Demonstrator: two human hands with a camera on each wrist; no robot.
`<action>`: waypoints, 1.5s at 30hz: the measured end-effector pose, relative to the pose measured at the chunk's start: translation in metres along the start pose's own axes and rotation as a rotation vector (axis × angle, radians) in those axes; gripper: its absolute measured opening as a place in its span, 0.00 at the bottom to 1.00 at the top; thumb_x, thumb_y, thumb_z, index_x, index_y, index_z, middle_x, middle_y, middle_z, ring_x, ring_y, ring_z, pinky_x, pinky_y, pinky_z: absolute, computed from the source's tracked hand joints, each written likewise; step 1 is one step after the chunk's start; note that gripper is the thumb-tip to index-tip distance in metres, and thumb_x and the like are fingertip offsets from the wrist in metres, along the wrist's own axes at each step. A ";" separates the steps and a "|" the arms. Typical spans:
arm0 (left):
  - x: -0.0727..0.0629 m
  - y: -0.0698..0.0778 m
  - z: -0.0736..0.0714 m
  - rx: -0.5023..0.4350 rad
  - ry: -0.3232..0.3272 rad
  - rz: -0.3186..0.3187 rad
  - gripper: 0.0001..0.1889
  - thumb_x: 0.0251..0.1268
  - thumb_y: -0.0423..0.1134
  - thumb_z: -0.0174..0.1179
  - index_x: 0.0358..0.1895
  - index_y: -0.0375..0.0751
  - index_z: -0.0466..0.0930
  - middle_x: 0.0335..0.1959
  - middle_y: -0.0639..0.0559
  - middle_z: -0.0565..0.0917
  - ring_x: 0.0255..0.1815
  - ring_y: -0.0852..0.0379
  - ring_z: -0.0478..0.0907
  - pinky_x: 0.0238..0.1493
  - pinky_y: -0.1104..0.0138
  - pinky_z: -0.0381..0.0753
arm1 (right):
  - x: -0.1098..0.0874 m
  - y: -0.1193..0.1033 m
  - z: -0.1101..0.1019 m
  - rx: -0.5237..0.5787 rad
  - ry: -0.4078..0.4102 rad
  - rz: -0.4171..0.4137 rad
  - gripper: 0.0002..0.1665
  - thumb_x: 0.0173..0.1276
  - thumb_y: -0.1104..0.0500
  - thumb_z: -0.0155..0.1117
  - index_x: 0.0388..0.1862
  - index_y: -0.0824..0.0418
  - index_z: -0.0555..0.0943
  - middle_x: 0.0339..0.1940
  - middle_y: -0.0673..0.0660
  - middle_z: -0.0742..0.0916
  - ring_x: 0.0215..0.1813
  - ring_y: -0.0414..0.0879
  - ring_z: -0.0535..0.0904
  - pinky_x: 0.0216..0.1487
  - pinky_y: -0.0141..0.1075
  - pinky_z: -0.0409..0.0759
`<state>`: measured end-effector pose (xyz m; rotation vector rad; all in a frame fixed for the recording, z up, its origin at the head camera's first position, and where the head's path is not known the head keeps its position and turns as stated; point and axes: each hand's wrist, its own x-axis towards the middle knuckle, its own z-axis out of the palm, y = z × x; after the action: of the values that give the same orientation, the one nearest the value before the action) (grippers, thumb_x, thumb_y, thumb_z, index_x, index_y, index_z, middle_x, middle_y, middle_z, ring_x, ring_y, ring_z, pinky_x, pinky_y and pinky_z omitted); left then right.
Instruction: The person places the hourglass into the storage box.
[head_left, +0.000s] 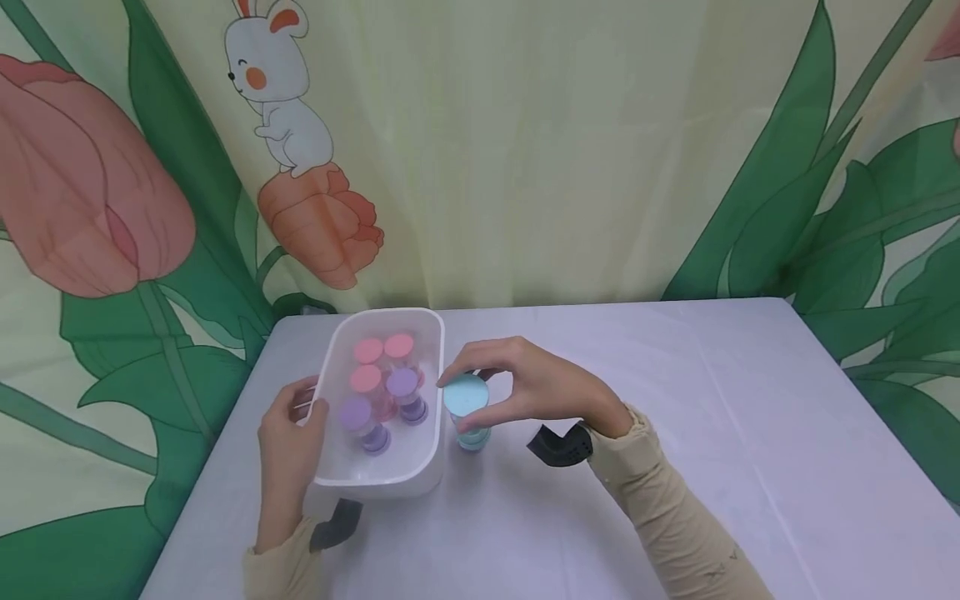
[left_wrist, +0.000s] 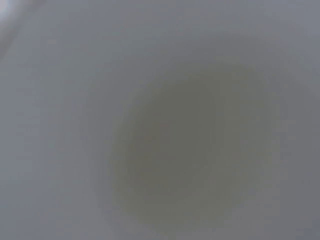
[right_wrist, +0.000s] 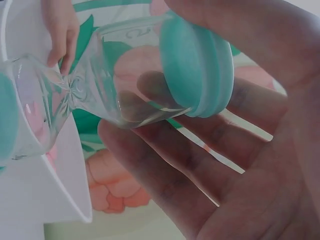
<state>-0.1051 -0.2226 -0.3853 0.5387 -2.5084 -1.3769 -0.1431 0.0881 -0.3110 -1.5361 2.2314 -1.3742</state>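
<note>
My right hand [head_left: 525, 383] holds a sand timer with teal caps [head_left: 467, 394] upright, thumb and fingers about its upper cap, just right of a white plastic bin [head_left: 431, 467]. The right wrist view shows the timer's clear glass waist and the teal cap [right_wrist: 197, 65] between thumb and fingers. My left hand [head_left: 292, 450] grips the bin's left wall, thumb at the rim. Inside the bin stand three pink-capped sand timers [head_left: 366, 379] and two purple-capped ones [head_left: 402, 382]. The left wrist view is a blur of pale surface.
A white cloth [head_left: 637, 358] covers the table, whose back edge meets a printed curtain [head_left: 525, 167] with a rabbit, carrot and tulips. Black straps [head_left: 561, 446] sit at both wrists, below beige sleeves.
</note>
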 end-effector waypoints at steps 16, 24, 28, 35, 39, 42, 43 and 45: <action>0.000 -0.006 0.005 -0.024 0.014 0.029 0.21 0.72 0.38 0.49 0.66 0.40 0.73 0.60 0.37 0.78 0.58 0.39 0.76 0.60 0.40 0.75 | 0.021 -0.005 0.013 0.005 0.040 -0.056 0.23 0.58 0.54 0.77 0.52 0.55 0.83 0.44 0.45 0.86 0.45 0.37 0.80 0.48 0.33 0.82; 0.000 -0.008 0.006 -0.017 0.001 0.003 0.22 0.72 0.39 0.49 0.67 0.41 0.72 0.61 0.37 0.78 0.59 0.40 0.75 0.61 0.41 0.75 | 0.032 -0.001 0.025 0.001 0.060 -0.065 0.26 0.56 0.57 0.78 0.54 0.59 0.83 0.46 0.47 0.86 0.47 0.35 0.80 0.52 0.31 0.81; 0.000 -0.007 0.005 -0.014 0.012 0.002 0.22 0.72 0.38 0.49 0.66 0.41 0.72 0.60 0.37 0.78 0.59 0.39 0.75 0.61 0.41 0.75 | 0.038 0.001 0.029 0.018 0.061 -0.071 0.26 0.56 0.57 0.78 0.55 0.60 0.83 0.48 0.48 0.86 0.48 0.35 0.79 0.51 0.32 0.82; -0.001 -0.006 0.004 -0.004 0.013 -0.014 0.22 0.72 0.39 0.48 0.66 0.41 0.72 0.61 0.37 0.78 0.60 0.39 0.75 0.62 0.40 0.75 | 0.045 0.001 0.036 -0.005 0.071 -0.075 0.24 0.56 0.58 0.78 0.52 0.60 0.83 0.46 0.48 0.86 0.48 0.34 0.78 0.52 0.29 0.81; -0.003 -0.005 0.002 -0.003 0.020 -0.018 0.22 0.72 0.38 0.48 0.66 0.41 0.73 0.61 0.37 0.78 0.60 0.39 0.75 0.61 0.40 0.75 | 0.047 0.003 0.042 -0.022 0.055 -0.046 0.23 0.57 0.56 0.77 0.51 0.59 0.83 0.43 0.46 0.84 0.46 0.33 0.77 0.51 0.27 0.79; -0.002 -0.004 0.002 -0.001 0.016 -0.011 0.22 0.72 0.38 0.49 0.66 0.41 0.73 0.61 0.37 0.78 0.60 0.39 0.75 0.61 0.40 0.75 | 0.047 0.005 0.045 -0.027 0.052 -0.028 0.22 0.57 0.54 0.77 0.50 0.57 0.83 0.42 0.45 0.84 0.45 0.33 0.77 0.50 0.26 0.79; -0.002 -0.003 0.001 0.000 0.016 -0.008 0.22 0.72 0.39 0.48 0.66 0.41 0.73 0.61 0.37 0.78 0.60 0.39 0.75 0.61 0.40 0.75 | 0.047 0.006 0.045 -0.022 0.053 -0.023 0.22 0.57 0.54 0.77 0.50 0.57 0.83 0.42 0.45 0.84 0.44 0.33 0.77 0.50 0.27 0.79; -0.001 -0.002 0.001 -0.002 0.020 -0.001 0.22 0.72 0.39 0.48 0.66 0.41 0.73 0.60 0.37 0.78 0.59 0.39 0.75 0.61 0.40 0.75 | 0.048 0.009 0.048 -0.012 0.050 -0.016 0.23 0.57 0.54 0.77 0.51 0.56 0.83 0.43 0.45 0.84 0.44 0.34 0.77 0.49 0.28 0.80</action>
<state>-0.1042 -0.2227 -0.3877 0.5511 -2.4910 -1.3682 -0.1473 0.0221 -0.3277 -1.5436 2.2647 -1.4216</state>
